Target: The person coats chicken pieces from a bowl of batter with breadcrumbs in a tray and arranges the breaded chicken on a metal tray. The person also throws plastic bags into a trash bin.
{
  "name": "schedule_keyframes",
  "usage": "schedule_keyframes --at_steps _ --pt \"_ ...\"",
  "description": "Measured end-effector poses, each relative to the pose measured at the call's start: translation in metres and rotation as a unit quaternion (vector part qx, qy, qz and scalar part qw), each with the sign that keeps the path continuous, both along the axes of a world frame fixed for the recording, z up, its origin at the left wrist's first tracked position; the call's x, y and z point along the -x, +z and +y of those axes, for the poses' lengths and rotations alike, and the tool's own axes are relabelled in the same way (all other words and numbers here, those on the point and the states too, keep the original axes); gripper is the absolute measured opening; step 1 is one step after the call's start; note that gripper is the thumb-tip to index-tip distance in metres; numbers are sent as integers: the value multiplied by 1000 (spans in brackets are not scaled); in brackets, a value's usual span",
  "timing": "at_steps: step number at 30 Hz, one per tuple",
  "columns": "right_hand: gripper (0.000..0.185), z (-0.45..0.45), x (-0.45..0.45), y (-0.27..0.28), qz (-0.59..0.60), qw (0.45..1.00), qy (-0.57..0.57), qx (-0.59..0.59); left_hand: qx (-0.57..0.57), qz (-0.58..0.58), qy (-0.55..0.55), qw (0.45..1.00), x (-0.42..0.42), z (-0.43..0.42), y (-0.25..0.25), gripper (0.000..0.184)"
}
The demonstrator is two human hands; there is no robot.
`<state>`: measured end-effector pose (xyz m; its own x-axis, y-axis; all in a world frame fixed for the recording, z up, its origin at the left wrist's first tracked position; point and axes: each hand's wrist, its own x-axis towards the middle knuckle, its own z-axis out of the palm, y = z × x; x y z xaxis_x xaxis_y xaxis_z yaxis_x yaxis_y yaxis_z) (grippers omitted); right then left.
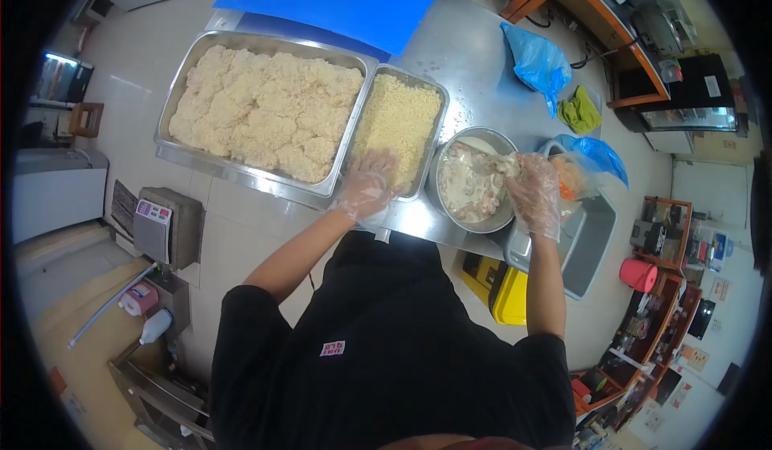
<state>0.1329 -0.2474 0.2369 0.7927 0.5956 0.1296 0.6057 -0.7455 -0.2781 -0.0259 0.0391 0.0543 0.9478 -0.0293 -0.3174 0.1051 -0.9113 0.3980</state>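
My left hand point(370, 183), in a clear plastic glove, lies at the near end of a narrow metal tray point(443, 120) of pale breadcrumbs point(402, 116). Its fingers are stretched out and touch the crumbs. Over the right rim of a round metal pot point(434, 197) is my gloved right hand point(537, 197), its fingers closed on a batter-coated piece of meat point(505, 166). Inside the pot, more pieces sit in whitish batter point(474, 180). To the left, a large metal tray point(165, 124) is filled with crumb-coated pieces point(265, 112).
A grey plastic tub point(591, 245) stands right of the pot, with a blue bag point(599, 156) beside it. Farther back are another blue bag point(535, 56), a green cloth point(580, 112) and a blue board point(338, 4). A yellow container point(511, 297) sits below the table.
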Motion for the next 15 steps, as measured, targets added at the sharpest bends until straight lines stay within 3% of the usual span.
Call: schedule_keyframes --at_steps 6,9,15 --pt "41 3 7 1 -33 999 4 -21 42 -89 141 985 9 -3 -24 95" --pt "40 5 4 4 -2 1000 -14 -3 53 -102 186 976 9 -4 -26 100" --pt "40 31 -18 42 73 995 71 13 44 -88 250 963 5 -16 -11 114"
